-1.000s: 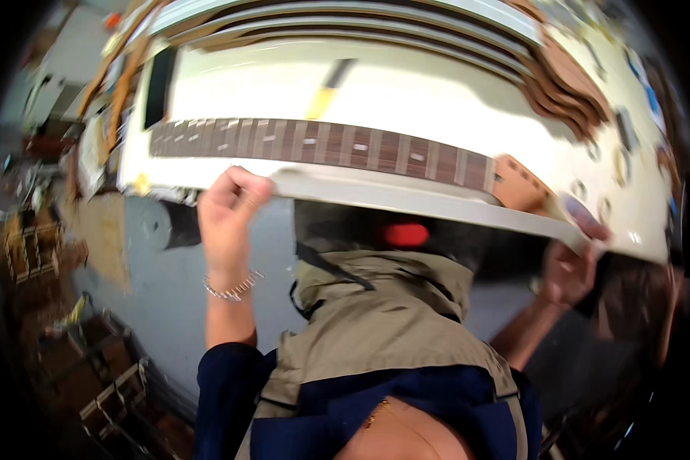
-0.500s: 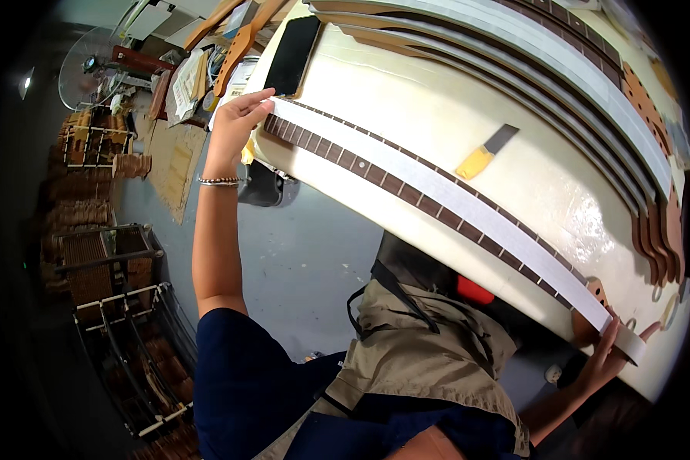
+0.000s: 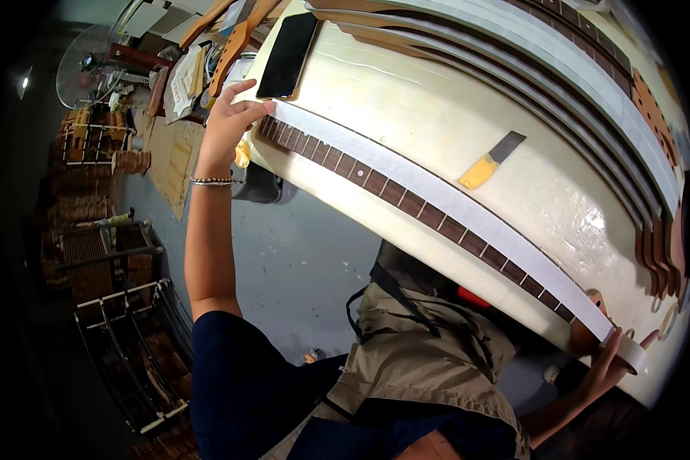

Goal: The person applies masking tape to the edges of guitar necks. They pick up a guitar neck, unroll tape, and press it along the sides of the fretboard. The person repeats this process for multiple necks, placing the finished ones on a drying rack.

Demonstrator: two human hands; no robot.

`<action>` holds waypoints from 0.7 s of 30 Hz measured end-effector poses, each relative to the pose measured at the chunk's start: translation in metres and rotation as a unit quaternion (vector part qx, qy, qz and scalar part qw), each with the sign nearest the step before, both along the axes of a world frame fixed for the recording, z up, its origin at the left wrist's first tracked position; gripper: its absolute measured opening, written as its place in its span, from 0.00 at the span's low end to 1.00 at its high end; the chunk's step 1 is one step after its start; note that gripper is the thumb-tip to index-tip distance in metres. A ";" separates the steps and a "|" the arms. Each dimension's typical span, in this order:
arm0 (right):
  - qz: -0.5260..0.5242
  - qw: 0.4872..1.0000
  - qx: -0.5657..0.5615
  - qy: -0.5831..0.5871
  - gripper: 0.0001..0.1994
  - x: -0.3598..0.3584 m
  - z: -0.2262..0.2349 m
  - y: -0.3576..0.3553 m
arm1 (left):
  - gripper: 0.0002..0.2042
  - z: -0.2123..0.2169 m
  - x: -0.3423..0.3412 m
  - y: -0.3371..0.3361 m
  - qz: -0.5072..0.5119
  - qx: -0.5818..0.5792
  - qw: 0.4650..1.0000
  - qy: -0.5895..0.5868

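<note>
I have the left hand [image 3: 226,126] touching the end of 1 white tape strip [image 3: 406,175], though I can't tell whether it pinches. My right hand [image 3: 604,369] grips the tape roll [image 3: 630,354]; the strip runs along the guitar neck [image 3: 452,230] over the table [image 3: 383,84].

White tape strip [image 3: 437,190] along dark-brown fretboard [image 3: 414,204], latter ruled crosswise with pale fret lines, one round whitish dot showing. Headstock [image 3: 585,337] warm orange-tan; tape roll [image 3: 631,354], to my eye, off-white. Cream tabletop [image 3: 406,100] glossed with white glare. Blade [image 3: 507,146] dark grey, handle [image 3: 481,171] bright yellow. Phone [image 3: 289,57] black-faced. Sleeve [image 3: 245,368] plain navy, apron [image 3: 429,353] plain khaki, beaded bracelet [image 3: 211,182] brown and silvery. Floor [image 3: 299,261] blue-grey, pale-flecked.
</note>
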State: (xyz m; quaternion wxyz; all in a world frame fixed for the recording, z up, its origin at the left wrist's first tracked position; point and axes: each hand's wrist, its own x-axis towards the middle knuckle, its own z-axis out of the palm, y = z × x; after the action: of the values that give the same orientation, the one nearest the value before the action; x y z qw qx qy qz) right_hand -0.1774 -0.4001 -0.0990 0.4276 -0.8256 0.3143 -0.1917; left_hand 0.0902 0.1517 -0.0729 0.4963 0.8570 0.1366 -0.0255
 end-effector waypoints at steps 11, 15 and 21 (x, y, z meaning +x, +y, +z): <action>0.032 0.997 0.002 -0.069 0.34 0.004 0.000 0.014 | 0.20 -0.030 -0.016 -0.001 -0.042 0.202 0.926 -0.317; 0.009 0.997 -0.033 -0.075 0.35 0.007 0.003 0.026 | 0.25 -0.041 -0.034 -0.016 -0.187 0.461 0.828 -0.260; -0.042 0.984 -0.161 -0.067 0.40 0.021 0.005 0.040 | 0.31 -0.044 -0.034 -0.025 -0.201 0.460 0.804 -0.318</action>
State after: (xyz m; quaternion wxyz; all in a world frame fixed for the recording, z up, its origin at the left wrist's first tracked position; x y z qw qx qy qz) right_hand -0.1564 -0.3598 -0.0941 0.3012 -0.8550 0.2843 -0.3121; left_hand 0.0567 0.1267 -0.1166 0.0429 0.9533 -0.2079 0.2150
